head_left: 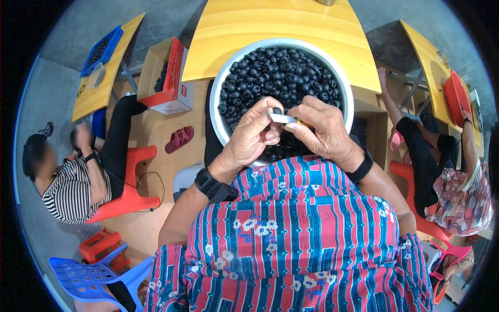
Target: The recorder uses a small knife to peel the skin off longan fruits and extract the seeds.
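Centrally, a wide metal basin (214,99) is taken as the landmark; it is filled with black round pieces (286,73), many of which are marked by a hole or hollow. A single dark piece (277,111) is held above the near half of the basin, pinched between the thumb and fingers of the left hand (254,129). Just to the right of it, a small knife (282,119) is gripped in the right hand (325,125), its fingers curled and its thumb pressed alongside; the short pale blade is pointed toward the left hand, and a bit of yellow is seen beneath the fingers. Whether the dark piece is being cut by the blade cannot be told. A black wrist device (210,186) is worn on the left wrist, and a black band (361,166) on the right.

Beyond the basin, a yellow wooden bench (280,21) is extended. To the left of the basin, a red and white carton (169,86) is placed, in which more dark pieces are seen; below that, a dark red slipper (180,139) is noted on the floor. Farther left, a co-worker in a striped top (73,190) is seated. Well right of the basin, a red bowl (453,96) is touched by another co-worker's hand (465,115).
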Motion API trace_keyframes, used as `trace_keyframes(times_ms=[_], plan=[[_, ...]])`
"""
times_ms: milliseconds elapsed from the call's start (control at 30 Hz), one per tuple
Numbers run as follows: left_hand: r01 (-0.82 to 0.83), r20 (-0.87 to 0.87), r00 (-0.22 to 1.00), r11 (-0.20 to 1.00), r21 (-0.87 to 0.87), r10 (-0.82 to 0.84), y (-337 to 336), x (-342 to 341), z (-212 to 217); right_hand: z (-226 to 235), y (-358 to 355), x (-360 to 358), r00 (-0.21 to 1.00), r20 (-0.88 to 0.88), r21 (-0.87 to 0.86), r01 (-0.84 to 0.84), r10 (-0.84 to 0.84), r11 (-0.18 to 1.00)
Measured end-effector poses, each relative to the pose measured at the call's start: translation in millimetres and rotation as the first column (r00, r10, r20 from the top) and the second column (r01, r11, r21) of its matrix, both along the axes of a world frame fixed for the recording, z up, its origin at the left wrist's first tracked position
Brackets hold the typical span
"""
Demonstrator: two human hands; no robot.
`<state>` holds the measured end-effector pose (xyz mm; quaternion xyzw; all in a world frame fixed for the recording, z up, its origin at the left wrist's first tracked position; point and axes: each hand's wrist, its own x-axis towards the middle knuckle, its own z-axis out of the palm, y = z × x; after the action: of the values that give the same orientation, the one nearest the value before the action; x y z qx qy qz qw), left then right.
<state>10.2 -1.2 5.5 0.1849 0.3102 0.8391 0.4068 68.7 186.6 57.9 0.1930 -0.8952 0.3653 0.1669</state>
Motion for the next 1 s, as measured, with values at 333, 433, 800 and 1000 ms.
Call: trace_keyframes(times_ms=[333,433,800,1000], plan=[[0.008,0.006,1.000,1.000,0.009,-0.008,1.1,-0.6,0.5,-1.0,1.3,-0.6,1.000,-0.005,0.006,0.000,0.000,1.000],[0.002,0.013,1.000,1.000,0.007,-0.002,0.6,0.4,1.1,0.6,0.8,-0.1,1.000,-0.011,-0.003,-0.005,0.005,1.000],[-0.024,-0.024,0.999,1.000,-0.018,0.024,2.4,1.7,3.5,-1.4,1.2,-0.3,1.000,0.002,0.007,0.008,-0.008,1.000],[-0.025,-0.050,0.998,0.999,-0.027,0.024,2.3,1.2,2.5,-4.7,1.4,-1.4,1.000,-0.005,0.001,0.007,-0.007,1.000]])
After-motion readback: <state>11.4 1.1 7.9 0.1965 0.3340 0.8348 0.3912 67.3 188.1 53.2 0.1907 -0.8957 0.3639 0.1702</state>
